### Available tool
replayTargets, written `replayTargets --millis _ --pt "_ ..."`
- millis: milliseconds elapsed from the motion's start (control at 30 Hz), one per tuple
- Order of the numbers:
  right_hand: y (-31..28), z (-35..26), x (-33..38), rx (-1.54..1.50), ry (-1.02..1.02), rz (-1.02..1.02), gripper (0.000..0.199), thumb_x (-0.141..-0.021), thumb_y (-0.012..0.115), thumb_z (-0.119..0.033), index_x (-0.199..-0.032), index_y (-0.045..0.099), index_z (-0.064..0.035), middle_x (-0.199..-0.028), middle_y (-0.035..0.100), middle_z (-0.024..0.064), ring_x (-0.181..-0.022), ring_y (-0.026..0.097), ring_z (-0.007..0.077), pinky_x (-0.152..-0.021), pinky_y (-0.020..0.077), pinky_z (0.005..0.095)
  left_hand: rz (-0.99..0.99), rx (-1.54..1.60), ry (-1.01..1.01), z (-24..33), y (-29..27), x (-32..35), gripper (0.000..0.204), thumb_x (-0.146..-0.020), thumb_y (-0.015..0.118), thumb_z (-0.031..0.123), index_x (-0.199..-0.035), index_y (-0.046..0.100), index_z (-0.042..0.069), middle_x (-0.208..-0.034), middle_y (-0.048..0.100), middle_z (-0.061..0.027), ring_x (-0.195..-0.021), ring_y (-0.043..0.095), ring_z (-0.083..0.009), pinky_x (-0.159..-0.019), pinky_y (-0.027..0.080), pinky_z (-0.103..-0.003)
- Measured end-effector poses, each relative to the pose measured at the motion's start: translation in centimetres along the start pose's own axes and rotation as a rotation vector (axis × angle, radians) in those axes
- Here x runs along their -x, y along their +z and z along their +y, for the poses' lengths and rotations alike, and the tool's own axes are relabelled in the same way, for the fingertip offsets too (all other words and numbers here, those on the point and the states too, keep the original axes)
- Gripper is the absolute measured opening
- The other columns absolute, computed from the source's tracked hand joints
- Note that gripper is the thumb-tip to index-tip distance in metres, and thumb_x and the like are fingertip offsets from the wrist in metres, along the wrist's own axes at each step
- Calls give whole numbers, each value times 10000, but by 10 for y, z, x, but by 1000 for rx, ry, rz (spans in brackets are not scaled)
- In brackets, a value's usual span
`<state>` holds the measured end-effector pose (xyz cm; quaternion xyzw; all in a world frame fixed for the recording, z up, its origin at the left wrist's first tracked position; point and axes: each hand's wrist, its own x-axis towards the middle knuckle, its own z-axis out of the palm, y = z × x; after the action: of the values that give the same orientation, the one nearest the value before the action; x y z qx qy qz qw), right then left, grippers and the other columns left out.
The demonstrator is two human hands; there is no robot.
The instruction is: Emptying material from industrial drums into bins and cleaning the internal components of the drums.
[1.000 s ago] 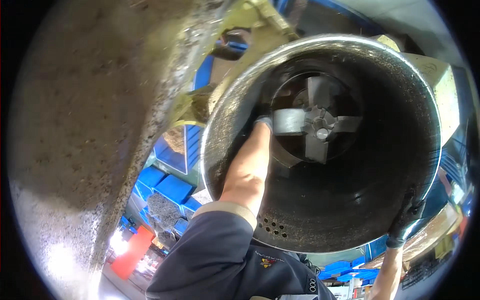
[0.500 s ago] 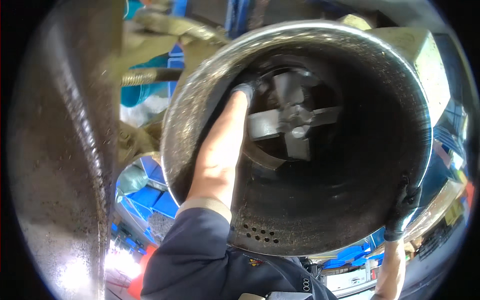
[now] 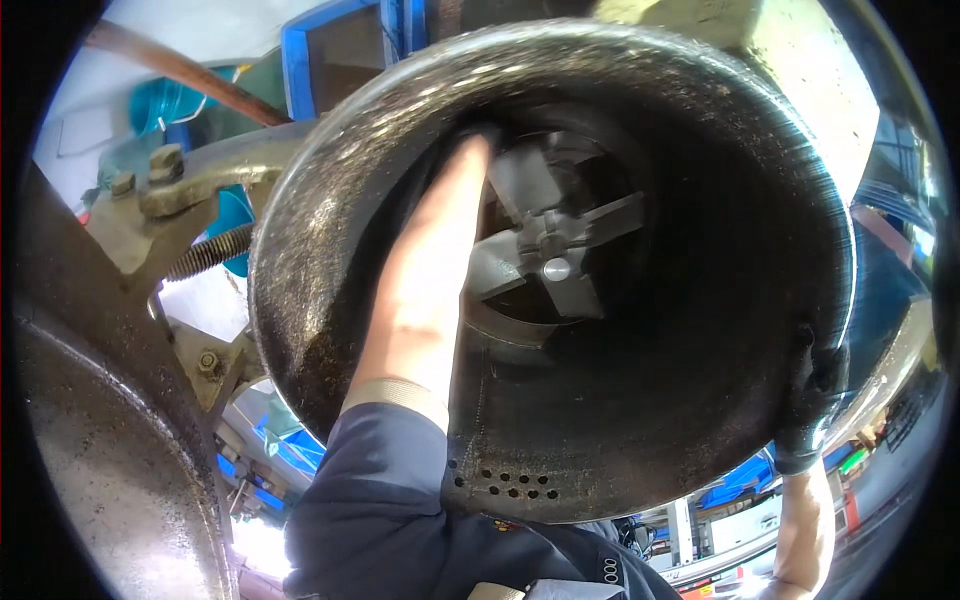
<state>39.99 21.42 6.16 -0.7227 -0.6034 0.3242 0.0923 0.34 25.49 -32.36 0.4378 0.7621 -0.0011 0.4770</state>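
A large dark metal drum [image 3: 330, 200] with a worn, shiny rim faces me, its mouth open. Deep inside sits a bladed metal rotor [image 3: 550, 235] with flat grey blades around a hub. My left arm reaches far into the drum, and my left hand [image 3: 482, 140] is in shadow beside the upper-left blade, close to the inner wall. Its fingers are hidden. At the lower right, my right hand [image 3: 812, 400] in a black glove grips the drum's rim, with the fingers inside the wall.
A heavy metal cover [image 3: 110, 470] hangs at the left. Between it and the drum are a hinge bracket with bolts [image 3: 165, 165] and a threaded rod [image 3: 210, 252]. A teal bucket [image 3: 165, 105] and blue-framed bin [image 3: 335, 50] stand beyond. Small holes [image 3: 515, 485] pierce the lower wall.
The drum sits further left in view and the cover lower, exposing the hinge bracket. The rotor blades appear turned slightly counterclockwise. My left hand remains inside; my right stays on the rim.
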Motion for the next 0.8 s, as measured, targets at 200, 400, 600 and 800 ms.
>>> replayTargets --millis 200,400,600,800 --pt "0 4 -1 27 -2 2 234 -932 533 -182 -1097 571 -22 -1027 634 152 -924 597 271 -822 464 368 -23 -99 85 35 -22 6 583 -898 459 413 -1397 361 127 -1456 311 -142 -1353 264 -278 -1118 218 -392" --pt "-2 6 1 74 12 3 269 -919 555 -206 -1123 571 -32 -1056 627 160 -977 599 312 -867 470 383 -62 -191 189 72 -26 27 587 -898 458 417 -1400 356 130 -1462 302 -138 -1361 248 -277 -1126 204 -389" --pt "2 6 0 94 -78 55 171 -911 551 -67 -1069 590 -17 -979 643 124 -887 597 213 -798 459 329 277 -419 480 89 3 19 404 -856 581 267 -1226 557 104 -1289 511 -143 -1222 443 -255 -1001 365 -360" --pt "-5 13 -3 247 -215 37 172 -907 543 -47 -1067 596 -18 -1022 643 124 -925 611 229 -822 469 338 -112 -714 373 139 32 7 491 -919 426 320 -1360 417 105 -1376 422 -159 -1277 392 -277 -1055 315 -403"
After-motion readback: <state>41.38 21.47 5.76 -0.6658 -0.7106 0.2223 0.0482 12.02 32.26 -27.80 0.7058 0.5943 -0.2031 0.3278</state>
